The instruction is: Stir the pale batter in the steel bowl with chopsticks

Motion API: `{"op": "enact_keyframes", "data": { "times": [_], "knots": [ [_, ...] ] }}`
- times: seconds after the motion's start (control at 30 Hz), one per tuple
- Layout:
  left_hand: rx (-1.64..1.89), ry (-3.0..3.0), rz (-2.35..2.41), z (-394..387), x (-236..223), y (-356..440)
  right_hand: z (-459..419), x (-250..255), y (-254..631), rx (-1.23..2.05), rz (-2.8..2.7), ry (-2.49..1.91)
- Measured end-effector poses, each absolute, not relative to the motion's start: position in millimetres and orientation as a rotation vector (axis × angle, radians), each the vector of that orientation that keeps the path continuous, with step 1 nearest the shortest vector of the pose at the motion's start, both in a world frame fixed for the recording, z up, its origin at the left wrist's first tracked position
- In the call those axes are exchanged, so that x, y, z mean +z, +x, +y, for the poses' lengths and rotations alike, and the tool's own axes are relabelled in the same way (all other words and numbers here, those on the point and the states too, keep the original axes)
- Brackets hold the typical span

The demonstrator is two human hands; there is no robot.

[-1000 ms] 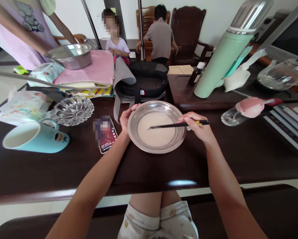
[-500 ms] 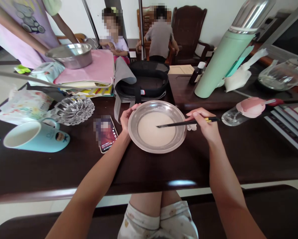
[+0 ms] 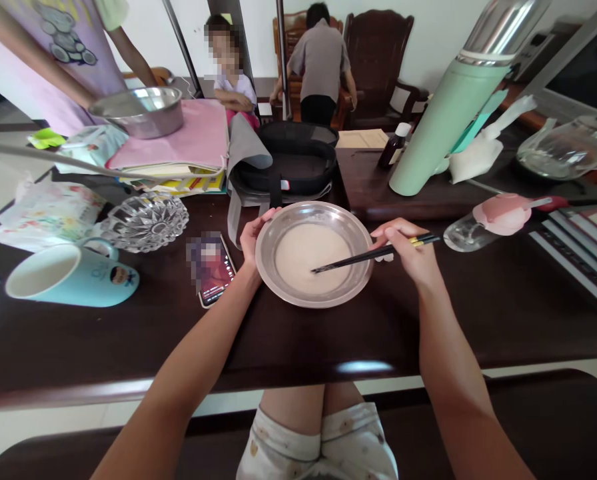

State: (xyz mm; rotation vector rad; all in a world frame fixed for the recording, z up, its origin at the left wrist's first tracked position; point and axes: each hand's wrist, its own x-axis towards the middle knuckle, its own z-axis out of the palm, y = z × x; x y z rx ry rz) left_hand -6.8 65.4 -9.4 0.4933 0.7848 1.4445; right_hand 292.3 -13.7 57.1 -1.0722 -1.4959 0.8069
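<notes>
A round steel plate (image 3: 361,267) holding pale batter (image 3: 303,250) sits on the dark table in front of me. My left hand (image 3: 252,240) grips its left rim, fingers curled over the edge. My right hand (image 3: 409,253), just right of the plate, is closed on a pair of black chopsticks (image 3: 368,255). Their tips dip into the batter near the plate's lower middle.
A phone (image 3: 212,267), a light blue mug (image 3: 68,280) and a glass dish (image 3: 146,222) lie to the left. A green thermos (image 3: 443,120), a pink-lidded bottle (image 3: 493,217) and books (image 3: 583,247) are at right. A person in purple holds a steel bowl (image 3: 141,110) at far left.
My right hand has drawn back to the right and the chopstick tips have swung from the batter's middle toward its lower part. The left hand stays on the rim.
</notes>
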Motion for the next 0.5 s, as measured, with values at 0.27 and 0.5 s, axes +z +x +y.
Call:
{"op": "enact_keyframes", "data": {
  "times": [0.27,0.5],
  "knots": [
    [1.424,0.535,0.794,64.9,-8.9,-8.4,-12.4,56.8,294.7,0.728,-1.468,-1.106],
    [1.444,0.522,0.773,63.2,-6.0,-6.6,-13.4,57.0,288.2,0.815,-1.627,-1.07]
  ]
}}
